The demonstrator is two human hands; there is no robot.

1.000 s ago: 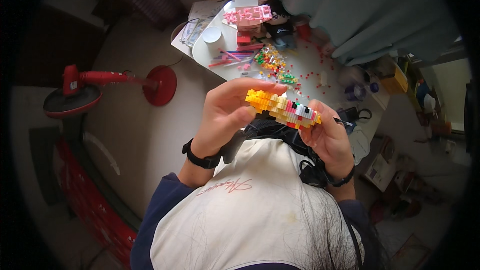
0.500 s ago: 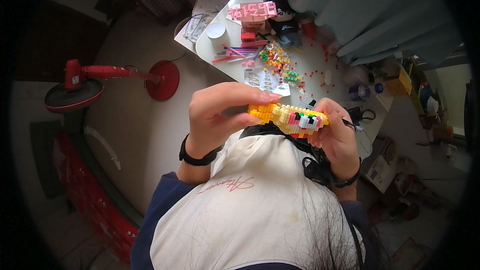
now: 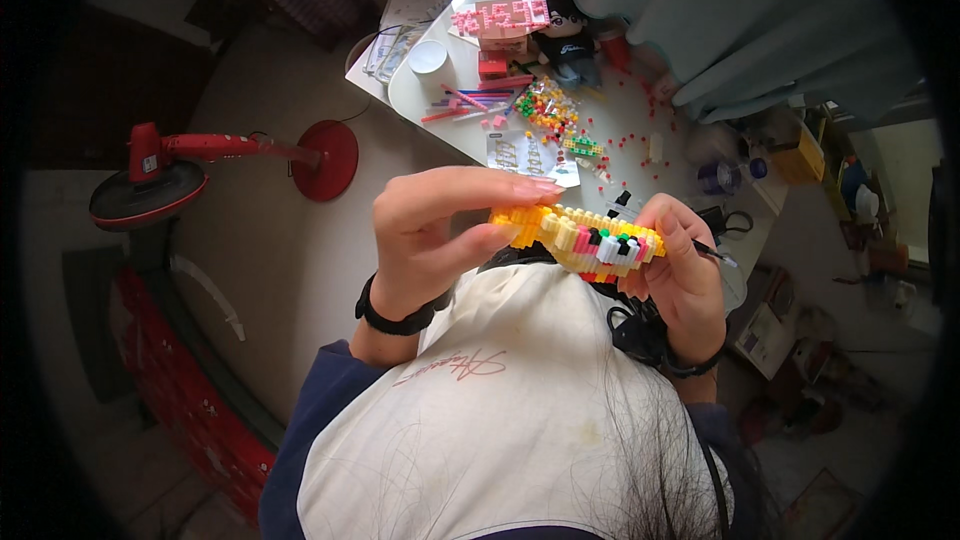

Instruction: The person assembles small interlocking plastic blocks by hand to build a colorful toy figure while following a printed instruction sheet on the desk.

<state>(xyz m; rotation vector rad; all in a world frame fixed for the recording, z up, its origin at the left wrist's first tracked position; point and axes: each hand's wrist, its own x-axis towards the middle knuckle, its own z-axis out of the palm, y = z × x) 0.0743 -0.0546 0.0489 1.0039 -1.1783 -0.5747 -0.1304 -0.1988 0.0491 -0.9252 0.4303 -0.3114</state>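
A toy figure built of tiny blocks, mostly yellow and cream with pink, white, black, green and red bits, is held level in front of my chest. My left hand pinches its orange-yellow left end between thumb and fingers. Around the other end close the thumb and fingers of my right hand. A thin dark pen-like stick also pokes out of my right hand; part of it is hidden behind the hand and figure.
Beyond my hands a white table carries a heap of colourful beads, an instruction sheet, a small green block piece, a white cup and a doll. A red fan stands on the floor at left.
The block figure has shifted very slightly, with both hands keeping their grip. The stick in my right hand now sticks out farther to the right.
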